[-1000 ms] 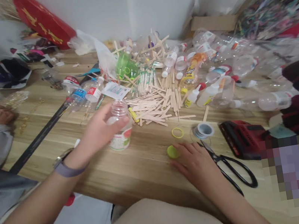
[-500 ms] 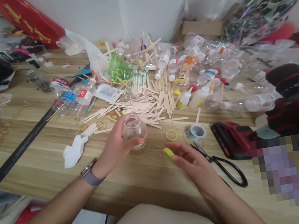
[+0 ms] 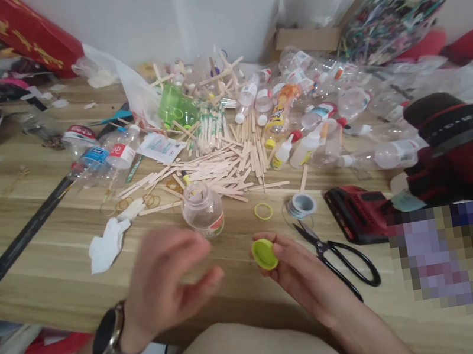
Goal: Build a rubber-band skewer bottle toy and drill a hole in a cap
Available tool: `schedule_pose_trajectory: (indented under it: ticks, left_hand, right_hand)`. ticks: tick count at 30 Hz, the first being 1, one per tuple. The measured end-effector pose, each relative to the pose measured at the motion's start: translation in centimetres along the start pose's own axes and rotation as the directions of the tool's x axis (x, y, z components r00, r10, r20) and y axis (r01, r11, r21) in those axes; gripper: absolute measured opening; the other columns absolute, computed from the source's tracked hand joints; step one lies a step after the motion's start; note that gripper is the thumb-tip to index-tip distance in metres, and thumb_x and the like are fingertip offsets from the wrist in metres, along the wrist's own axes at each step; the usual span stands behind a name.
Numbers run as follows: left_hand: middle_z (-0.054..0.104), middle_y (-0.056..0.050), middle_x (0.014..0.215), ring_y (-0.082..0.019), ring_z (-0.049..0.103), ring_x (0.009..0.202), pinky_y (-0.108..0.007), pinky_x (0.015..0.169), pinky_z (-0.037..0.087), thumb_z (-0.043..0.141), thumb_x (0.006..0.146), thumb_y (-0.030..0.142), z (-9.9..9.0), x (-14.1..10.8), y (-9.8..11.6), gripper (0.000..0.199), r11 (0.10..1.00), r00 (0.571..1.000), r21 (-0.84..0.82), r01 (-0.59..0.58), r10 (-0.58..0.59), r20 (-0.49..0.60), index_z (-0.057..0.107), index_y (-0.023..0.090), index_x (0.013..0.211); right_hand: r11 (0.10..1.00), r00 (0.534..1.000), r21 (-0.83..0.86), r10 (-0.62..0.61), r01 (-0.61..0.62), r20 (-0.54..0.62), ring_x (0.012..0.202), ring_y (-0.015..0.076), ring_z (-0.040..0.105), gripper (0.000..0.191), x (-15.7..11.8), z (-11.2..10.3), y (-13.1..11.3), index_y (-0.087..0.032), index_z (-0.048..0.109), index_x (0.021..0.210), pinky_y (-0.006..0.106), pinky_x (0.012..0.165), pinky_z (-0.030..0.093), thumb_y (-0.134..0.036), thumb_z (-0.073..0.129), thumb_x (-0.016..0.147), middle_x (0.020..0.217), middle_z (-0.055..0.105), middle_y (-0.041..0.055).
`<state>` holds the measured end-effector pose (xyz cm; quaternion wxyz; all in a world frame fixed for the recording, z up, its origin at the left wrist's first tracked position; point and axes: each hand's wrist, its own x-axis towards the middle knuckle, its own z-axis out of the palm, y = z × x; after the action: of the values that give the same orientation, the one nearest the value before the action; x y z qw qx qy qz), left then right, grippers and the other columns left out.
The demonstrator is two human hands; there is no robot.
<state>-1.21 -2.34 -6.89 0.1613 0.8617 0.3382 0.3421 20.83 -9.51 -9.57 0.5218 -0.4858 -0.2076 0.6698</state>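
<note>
A clear open-mouthed jar (image 3: 203, 209) with a red label stands on the wooden table, and no hand touches it. My left hand (image 3: 169, 277), somewhat blurred, hangs in front of the jar with thumb and fingers apart and nothing between them. Between the thumb and fingers of my right hand (image 3: 294, 269) is a yellow-green cap (image 3: 265, 254), its hollow side showing. Just beyond the cap a thin yellow ring (image 3: 263, 211) lies flat on the table.
Black-handled scissors (image 3: 331, 251) and a wire spool (image 3: 302, 205) lie right of my right hand, near a red power tool (image 3: 357, 215). Wooden sticks (image 3: 217, 171) and plastic bottles (image 3: 325, 112) cover the back. A crumpled white tissue (image 3: 107, 244) lies left.
My left hand has let go of the jar and drawn back toward me, opening. In my right hand the cap has turned so its hollow side shows. The view has shifted slightly.
</note>
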Motion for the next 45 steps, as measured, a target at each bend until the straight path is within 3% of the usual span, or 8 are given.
schedule_pose_trajectory:
  ticks: [2, 7, 13, 18, 27, 31, 38, 45]
  left_hand:
    - [0.068, -0.006, 0.114, -0.024, 0.064, 0.104, -0.04, 0.093, 0.052, 0.069, 0.085, 0.03, 1.1, -0.7, 1.7, 0.047, 0.981, 0.974, 0.009, -0.195, 0.193, 0.117, 0.05, 0.031, 0.128]
    - [0.066, -0.011, 0.121, -0.024, 0.062, 0.111, -0.037, 0.093, 0.053, 0.063, 0.088, 0.024, 4.9, -0.9, 3.1, 0.039, 0.992, 0.911, -0.12, -0.027, 0.074, 0.405, 0.054, 0.018, 0.125]
    - [0.066, -0.008, 0.12, -0.023, 0.06, 0.111, -0.039, 0.097, 0.05, 0.06, 0.079, 0.009, 5.8, -0.9, 2.9, 0.036, 0.972, 0.881, -0.224, 0.066, 0.049, 0.47, 0.058, 0.02, 0.113]
    - [0.067, -0.01, 0.114, -0.027, 0.056, 0.116, -0.045, 0.098, 0.049, 0.064, 0.084, 0.017, 6.7, -1.3, 2.0, 0.019, 0.997, 0.887, -0.072, 0.019, 0.016, 0.462, 0.058, 0.018, 0.102]
    - [0.062, -0.014, 0.126, -0.03, 0.053, 0.122, -0.05, 0.104, 0.047, 0.069, 0.084, 0.024, 6.8, -1.6, 1.0, 0.021, 0.991, 0.873, 0.072, -0.115, 0.066, 0.483, 0.06, 0.016, 0.102]
    - [0.066, -0.012, 0.118, -0.028, 0.058, 0.115, -0.047, 0.1, 0.05, 0.065, 0.086, 0.018, 7.2, -1.6, 1.3, 0.019, 0.992, 0.875, 0.073, -0.107, 0.059, 0.481, 0.061, 0.016, 0.104]
    - [0.066, -0.013, 0.114, -0.028, 0.058, 0.11, -0.047, 0.097, 0.049, 0.053, 0.094, 0.027, 6.2, -2.1, 3.3, 0.018, 0.996, 0.936, -0.056, -0.064, 0.079, 0.343, 0.061, 0.017, 0.107]
    - [0.064, -0.01, 0.119, -0.021, 0.064, 0.095, -0.036, 0.085, 0.053, 0.046, 0.096, 0.041, 7.0, -0.9, 7.4, 0.044, 0.72, 0.79, -0.538, 0.438, -0.023, 0.613, 0.043, 0.022, 0.136]
  right_hand:
    - [0.967, 0.995, -0.238, -0.099, 0.088, -0.033, 0.078, 0.0176, 0.059, 0.041, -0.3, 0.1, 0.4, -0.019, 0.063, 0.104, 0.03, 0.07, 0.048, -0.042, 0.075, 0.071, 0.087, 0.065, 0.0039]
    - [0.732, 0.96, -0.652, -0.281, 0.198, -0.024, 0.065, 0.0166, 0.054, 0.043, -1.2, 0.6, 0.9, -0.018, 0.059, 0.106, 0.029, 0.062, 0.046, -0.03, 0.069, 0.066, 0.076, 0.06, -0.0001]
    - [0.589, 0.945, -0.776, -0.326, 0.224, 0.026, 0.069, 0.0186, 0.058, 0.045, -1.7, 0.1, 1.9, -0.017, 0.059, 0.111, 0.032, 0.066, 0.051, -0.025, 0.071, 0.068, 0.084, 0.065, 0.0034]
    - [0.244, 0.817, -0.894, -0.543, 0.375, 0.194, 0.073, 0.0205, 0.062, 0.022, -2.2, -2.9, 1.8, -0.019, 0.064, 0.104, 0.034, 0.067, 0.053, -0.033, 0.061, 0.088, 0.091, 0.068, 0.0081]
    - [-0.344, 0.707, -0.939, -0.657, 0.026, 0.261, 0.093, 0.0327, 0.065, 0.033, -4.0, -11.4, 0.2, -0.009, 0.06, 0.115, 0.05, 0.08, 0.055, -0.025, 0.035, 0.099, 0.105, 0.068, 0.0189]
    - [-0.383, 0.757, -0.923, -0.597, 0.021, 0.265, 0.096, 0.0304, 0.066, 0.036, -3.7, -12.4, 0.6, -0.01, 0.057, 0.125, 0.044, 0.078, 0.057, -0.015, 0.037, 0.096, 0.107, 0.067, 0.0179]
    - [-0.257, 0.667, -0.961, -0.699, 0.103, 0.258, 0.087, 0.0249, 0.067, 0.028, -5.3, -11.2, 0.4, -0.017, 0.055, 0.119, 0.038, 0.074, 0.058, -0.018, 0.04, 0.095, 0.101, 0.066, 0.0124]
    - [-0.028, 0.49, -0.963, -0.856, 0.269, 0.162, 0.093, 0.0215, 0.06, 0.029, -5.5, -3.0, 2.2, -0.021, 0.053, 0.12, 0.033, 0.074, 0.058, -0.011, 0.041, 0.096, 0.101, 0.058, 0.01]
